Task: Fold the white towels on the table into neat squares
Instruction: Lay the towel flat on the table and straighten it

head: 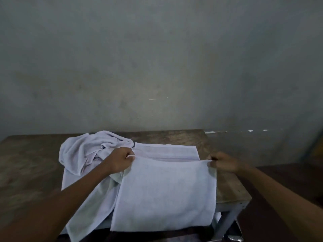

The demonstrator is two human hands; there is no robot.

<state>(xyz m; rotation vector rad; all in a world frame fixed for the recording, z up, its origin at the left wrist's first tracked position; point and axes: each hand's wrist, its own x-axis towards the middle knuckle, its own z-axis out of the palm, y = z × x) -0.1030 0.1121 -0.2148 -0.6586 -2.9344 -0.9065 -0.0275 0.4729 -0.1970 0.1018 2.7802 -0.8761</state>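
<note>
A white towel hangs stretched between my hands over the table's near right part, its lower edge draped past the front edge. My left hand pinches its upper left corner and my right hand pinches its upper right corner. Behind it lies a flat, folded white towel. A crumpled white towel is heaped at the left, and another loose towel trails down under my left forearm.
The worn wooden table stands against a grey wall. Its right end has a metal leg below. A dark floor lies to the right.
</note>
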